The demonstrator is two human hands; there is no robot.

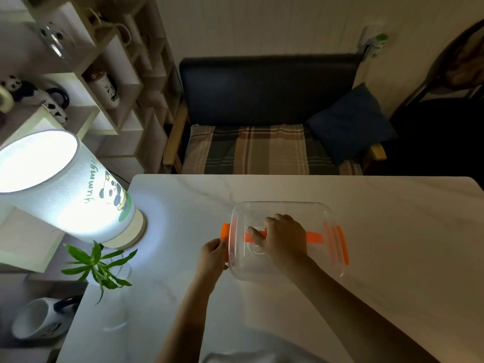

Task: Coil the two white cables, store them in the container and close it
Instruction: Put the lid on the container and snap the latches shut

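Lamp [70, 189] and plant [98, 265] crowd table's [392, 231] left

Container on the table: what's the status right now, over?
Right hand flat on the lid. Left hand at the left orange clip. White cable coiled inside the container. Nothing in the way.

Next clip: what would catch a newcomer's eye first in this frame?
The glowing lamp with a panda print, at the table's left edge, dominates the dim room. Next is the clear container with orange latches at mid-table: the right hand presses on its lid while the left hand is at the left latch.
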